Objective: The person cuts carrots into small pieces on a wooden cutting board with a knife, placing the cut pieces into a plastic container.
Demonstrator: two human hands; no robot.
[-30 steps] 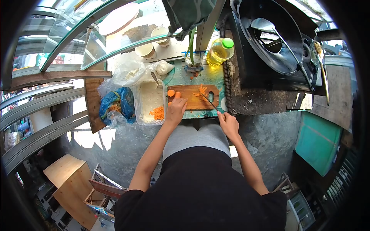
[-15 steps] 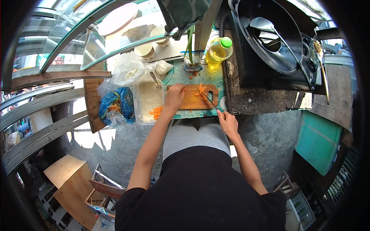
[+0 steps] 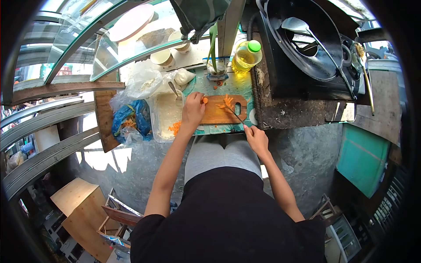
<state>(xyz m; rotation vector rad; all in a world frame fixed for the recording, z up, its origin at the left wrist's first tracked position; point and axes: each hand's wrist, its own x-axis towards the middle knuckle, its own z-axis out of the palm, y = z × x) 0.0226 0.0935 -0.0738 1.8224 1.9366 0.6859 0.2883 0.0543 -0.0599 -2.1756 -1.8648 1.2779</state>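
Note:
A wooden cutting board (image 3: 212,115) lies on the green-covered counter. At its left end my left hand (image 3: 193,111) is closed on a carrot piece (image 3: 205,100), whose orange cut end shows by the fingertips. My right hand (image 3: 257,140) grips a knife (image 3: 236,115) by its handle at the board's front right. The blade reaches over the board to a small heap of cut carrot (image 3: 226,104) near the handle slot. Left of the board is a clear plastic container (image 3: 154,115) with pale contents, a spoon-like utensil (image 3: 173,89) and shredded carrot (image 3: 175,128), partly behind my left forearm.
A blue plastic bag (image 3: 143,116) with carrot scraps sits at the far left. Behind the board stand a glass jar (image 3: 216,70) with green stalks and a green-capped oil bottle (image 3: 246,60). A black wok (image 3: 287,52) with a ladle rests on the stove at right.
My left hand has shifted slightly left and turned, so the carrot piece now shows at its fingertips. The knife stays by the cut carrot, and the whole view has shifted a little.

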